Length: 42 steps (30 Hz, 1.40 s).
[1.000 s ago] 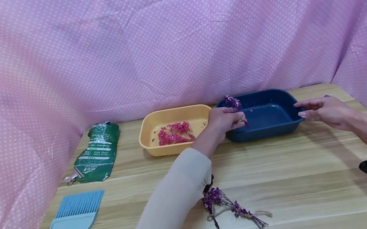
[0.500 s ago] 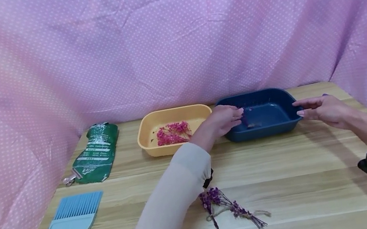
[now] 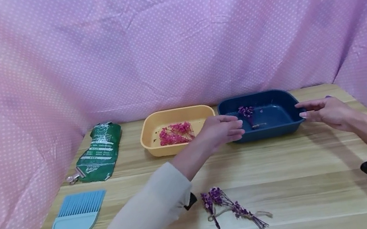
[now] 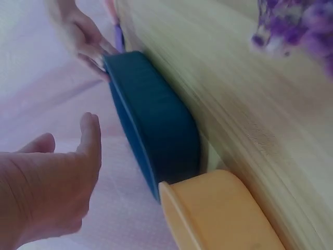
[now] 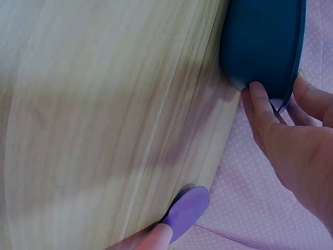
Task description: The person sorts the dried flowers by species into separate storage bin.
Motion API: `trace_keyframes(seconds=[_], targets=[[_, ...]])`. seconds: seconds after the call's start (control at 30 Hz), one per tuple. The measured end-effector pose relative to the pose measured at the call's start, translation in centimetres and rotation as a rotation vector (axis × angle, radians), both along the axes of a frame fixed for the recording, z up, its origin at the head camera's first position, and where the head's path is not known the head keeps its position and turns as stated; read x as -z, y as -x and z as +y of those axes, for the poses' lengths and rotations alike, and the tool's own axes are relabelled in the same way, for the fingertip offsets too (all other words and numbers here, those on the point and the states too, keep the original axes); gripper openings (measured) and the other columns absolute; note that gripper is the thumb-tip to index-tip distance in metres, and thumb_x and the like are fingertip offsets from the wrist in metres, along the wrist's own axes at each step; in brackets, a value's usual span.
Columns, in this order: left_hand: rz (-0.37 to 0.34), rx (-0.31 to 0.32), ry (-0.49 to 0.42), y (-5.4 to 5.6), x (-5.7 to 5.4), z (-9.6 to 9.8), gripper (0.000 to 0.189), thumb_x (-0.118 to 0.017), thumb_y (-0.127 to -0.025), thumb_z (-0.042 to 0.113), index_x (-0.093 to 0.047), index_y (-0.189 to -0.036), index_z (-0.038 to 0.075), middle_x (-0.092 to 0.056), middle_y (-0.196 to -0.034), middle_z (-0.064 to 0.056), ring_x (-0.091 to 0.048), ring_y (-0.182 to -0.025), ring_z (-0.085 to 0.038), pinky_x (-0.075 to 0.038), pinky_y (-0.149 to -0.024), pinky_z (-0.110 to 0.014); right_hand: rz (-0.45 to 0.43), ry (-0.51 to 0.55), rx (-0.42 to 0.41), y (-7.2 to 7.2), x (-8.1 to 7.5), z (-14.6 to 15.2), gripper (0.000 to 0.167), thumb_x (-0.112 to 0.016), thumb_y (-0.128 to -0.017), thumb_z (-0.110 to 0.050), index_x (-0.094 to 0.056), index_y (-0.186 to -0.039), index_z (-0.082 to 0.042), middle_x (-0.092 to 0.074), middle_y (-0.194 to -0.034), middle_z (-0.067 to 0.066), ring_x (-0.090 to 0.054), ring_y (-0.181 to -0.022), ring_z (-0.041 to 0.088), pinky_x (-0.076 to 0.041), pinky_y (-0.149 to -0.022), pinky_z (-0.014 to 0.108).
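Observation:
A small bunch of purple dried flowers with twine round its stems lies in the dark blue plastic basin. My left hand hovers at the basin's left front corner, holding nothing, its fingers nearly straight. At the opposite end my right hand holds the basin's right edge; in the right wrist view its fingers touch the outer wall and rim. Two more twine-tied bunches of purple dried flowers rest on the table near me.
Left of the blue basin, touching or nearly so, stands a yellow basin with pink dried flowers. A green bag with a metal clip and a light blue brush lie further left. Behind the right hand is a flat purple object.
My left hand has let go of the purple flower bunch inside the blue basin and drawn back slightly toward me. The right hand has stayed at the basin's edge.

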<state>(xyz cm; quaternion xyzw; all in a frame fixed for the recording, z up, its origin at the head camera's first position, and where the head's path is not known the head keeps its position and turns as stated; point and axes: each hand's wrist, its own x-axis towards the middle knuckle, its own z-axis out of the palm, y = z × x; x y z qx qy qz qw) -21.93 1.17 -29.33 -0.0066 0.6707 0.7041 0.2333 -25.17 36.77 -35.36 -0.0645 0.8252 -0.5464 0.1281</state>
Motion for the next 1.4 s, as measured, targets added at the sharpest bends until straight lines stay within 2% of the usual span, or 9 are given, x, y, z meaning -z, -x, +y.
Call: trace_keyframes(seconds=[0.1, 0.23, 0.37, 0.53, 0.93, 1.07, 1.17, 1.3, 1.4], targets=[[0.011, -0.002, -0.025, -1.4, -0.4, -1.7, 0.028, -0.065, -0.091, 0.008, -0.061, -0.117, -0.003, -0.069, -0.102, -0.013, -0.069, -0.092, -0.026, -0.058, -0.082, -0.035, -0.002, 0.01, 0.003, 0.0, 0.1, -0.1, 0.049, -0.064, -0.094, -0.014, -0.049, -0.139, -0.003, -0.057, -0.109, -0.029, -0.056, -0.097, -0.01, -0.052, -0.079, 0.013], [0.019, -0.006, 0.011, -3.2, -0.2, -4.4, 0.027, -0.065, -0.092, 0.012, -0.061, -0.116, -0.001, -0.069, -0.103, -0.013, -0.068, -0.098, -0.029, -0.058, -0.082, -0.036, -0.001, -0.005, 0.003, 0.0, 0.0, -0.2, 0.048, -0.063, -0.094, -0.015, -0.049, -0.139, -0.004, -0.057, -0.108, -0.029, -0.056, -0.097, -0.01, -0.052, -0.08, 0.014], [0.012, -0.046, 0.072, -4.5, 0.7, -6.8, 0.032, -0.065, -0.093, 0.015, -0.059, -0.119, -0.002, -0.067, -0.108, -0.015, -0.065, -0.103, -0.032, -0.057, -0.084, -0.037, -0.002, -0.024, 0.013, -0.1, 0.0, -0.2, 0.045, -0.064, -0.094, -0.015, -0.052, -0.136, -0.007, -0.057, -0.107, -0.029, -0.056, -0.095, -0.011, -0.052, -0.079, 0.014], [-0.003, -0.1, 0.1, -5.7, 1.9, -8.7, 0.036, -0.065, -0.092, 0.017, -0.056, -0.12, -0.004, -0.06, -0.117, -0.02, -0.062, -0.108, -0.035, -0.057, -0.086, -0.037, -0.008, -0.005, 0.005, 0.0, 0.1, -0.1, 0.035, -0.063, -0.094, -0.013, -0.06, -0.128, -0.019, -0.058, -0.106, -0.029, -0.056, -0.095, -0.01, -0.053, -0.079, 0.014], [-0.014, -0.136, 0.211, -9.5, 2.9, -11.7, 0.056, -0.067, -0.091, 0.024, -0.045, -0.135, -0.004, -0.06, -0.121, -0.021, -0.063, -0.106, -0.034, -0.057, -0.085, -0.04, -0.032, 0.052, -0.001, 0.1, 0.0, -0.1, 0.032, -0.057, -0.097, -0.007, -0.064, -0.115, -0.032, -0.059, -0.107, -0.028, -0.059, -0.092, -0.006, -0.054, -0.079, 0.016], [-0.017, -0.148, 0.241, -10.3, 3.5, -12.6, 0.061, -0.068, -0.09, 0.026, -0.042, -0.137, -0.004, -0.06, -0.117, -0.019, -0.063, -0.105, -0.033, -0.057, -0.085, -0.041, -0.032, 0.041, -0.001, 0.0, 0.1, -0.1, 0.032, -0.059, -0.096, -0.009, -0.062, -0.126, -0.021, -0.06, -0.107, -0.027, -0.059, -0.093, -0.007, -0.054, -0.08, 0.018], [-0.01, -0.159, 0.258, -11.0, 4.1, -12.8, 0.063, -0.07, -0.089, 0.025, -0.042, -0.137, -0.004, -0.061, -0.113, -0.018, -0.065, -0.099, -0.032, -0.058, -0.082, -0.04, -0.023, 0.028, 0.0, 0.0, 0.2, 0.0, 0.034, -0.058, -0.097, -0.011, -0.058, -0.131, -0.016, -0.059, -0.108, -0.027, -0.06, -0.093, -0.006, -0.054, -0.08, 0.018], [-0.032, -0.135, 0.264, -12.0, 5.3, -12.4, 0.066, -0.073, -0.086, 0.025, -0.041, -0.136, -0.004, -0.061, -0.108, -0.016, -0.066, -0.088, -0.027, -0.059, -0.076, -0.038, -0.014, 0.037, -0.006, 0.1, 0.1, -0.1, 0.03, -0.056, -0.098, -0.009, -0.062, -0.122, -0.025, -0.059, -0.107, -0.028, -0.06, -0.091, -0.006, -0.054, -0.079, 0.017], [-0.055, -0.105, 0.236, -12.7, 6.3, -11.9, 0.067, -0.074, -0.085, 0.024, -0.041, -0.135, -0.006, -0.061, -0.107, -0.015, -0.065, -0.085, -0.023, -0.06, -0.073, -0.037, -0.011, 0.029, -0.011, 0.1, 0.1, -0.1, 0.032, -0.057, -0.097, -0.007, -0.062, -0.122, -0.026, -0.058, -0.107, -0.028, -0.058, -0.091, -0.009, -0.053, -0.079, 0.016]])
